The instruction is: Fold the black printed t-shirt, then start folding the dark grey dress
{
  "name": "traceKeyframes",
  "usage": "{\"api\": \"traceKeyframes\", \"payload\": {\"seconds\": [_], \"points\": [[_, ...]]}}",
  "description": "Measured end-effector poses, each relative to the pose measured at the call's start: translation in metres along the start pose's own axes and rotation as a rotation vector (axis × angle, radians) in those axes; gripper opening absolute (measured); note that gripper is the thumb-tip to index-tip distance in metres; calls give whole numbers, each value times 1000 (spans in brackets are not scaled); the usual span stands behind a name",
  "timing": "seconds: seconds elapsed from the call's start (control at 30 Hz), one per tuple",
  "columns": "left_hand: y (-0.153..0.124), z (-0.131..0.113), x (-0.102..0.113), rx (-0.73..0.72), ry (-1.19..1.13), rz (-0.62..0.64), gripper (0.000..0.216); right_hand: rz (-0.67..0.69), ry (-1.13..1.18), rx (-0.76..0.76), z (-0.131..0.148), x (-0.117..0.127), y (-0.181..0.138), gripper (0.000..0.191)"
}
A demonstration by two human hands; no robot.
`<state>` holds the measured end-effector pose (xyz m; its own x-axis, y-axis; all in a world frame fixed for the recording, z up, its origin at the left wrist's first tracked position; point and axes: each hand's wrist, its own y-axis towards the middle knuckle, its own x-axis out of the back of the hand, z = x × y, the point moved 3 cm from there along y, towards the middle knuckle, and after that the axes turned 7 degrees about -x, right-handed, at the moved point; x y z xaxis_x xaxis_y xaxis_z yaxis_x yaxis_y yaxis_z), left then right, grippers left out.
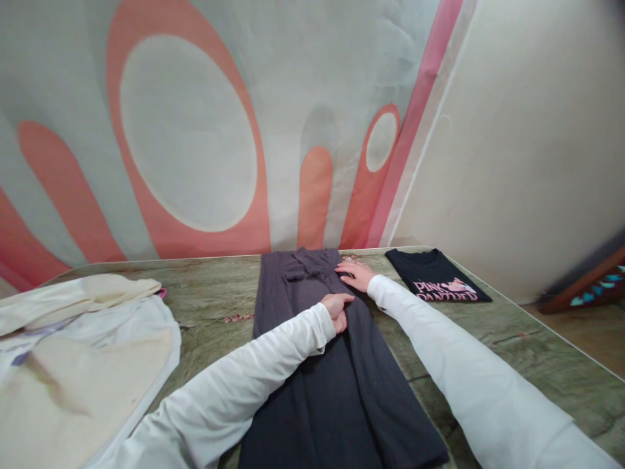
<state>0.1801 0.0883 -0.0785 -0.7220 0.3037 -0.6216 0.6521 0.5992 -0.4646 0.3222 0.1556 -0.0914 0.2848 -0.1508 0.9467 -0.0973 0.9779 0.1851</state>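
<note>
A long dark grey garment [312, 397] lies stretched away from me down the middle of the table, its sides folded inward in long layers. Its far end is bunched and wrinkled, so I cannot tell the exact kind of garment. My left hand [336, 311] is closed on a fold of the cloth near the centre, thumb pointing right. Just beyond it, my right hand [356, 275] rests at the garment's right edge with fingers stretched out toward the left. White long sleeves cover both arms and hide some of the garment's left edge.
On the right lies a folded black T-shirt [434, 270] with pink lettering. A heap of white and cream cloth [88, 378] covers the left side. The wood-patterned table [209, 293] ends at a wall with a pink-and-grey printed backdrop [283, 130]. A dark wooden object [586, 280] stands beyond the right edge.
</note>
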Motion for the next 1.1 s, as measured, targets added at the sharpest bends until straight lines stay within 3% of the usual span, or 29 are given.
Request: {"api": "traceKeyframes", "payload": {"seconds": [0.2, 0.4, 0.5, 0.8, 0.97, 1.1], "points": [[-5, 12, 3, 93, 57, 63, 15, -3, -29, -39, 5, 2, -6, 35], [-10, 24, 6, 314, 186, 266, 13, -7, -58, -56, 7, 2, -9, 36], [-12, 30, 6, 345, 199, 323, 10, -11, -71, -55, 7, 2, -9, 36], [-13, 35, 2, 332, 133, 320, 15, -6, -68, -63, 10, 2, -11, 37], [-22, 41, -1, 434, 158, 451, 16, -5, -83, -95, 13, 3, -15, 37], [-32, 42, -4, 512, 221, 477, 20, -21, -92, -102, 14, 3, -17, 38]]}}
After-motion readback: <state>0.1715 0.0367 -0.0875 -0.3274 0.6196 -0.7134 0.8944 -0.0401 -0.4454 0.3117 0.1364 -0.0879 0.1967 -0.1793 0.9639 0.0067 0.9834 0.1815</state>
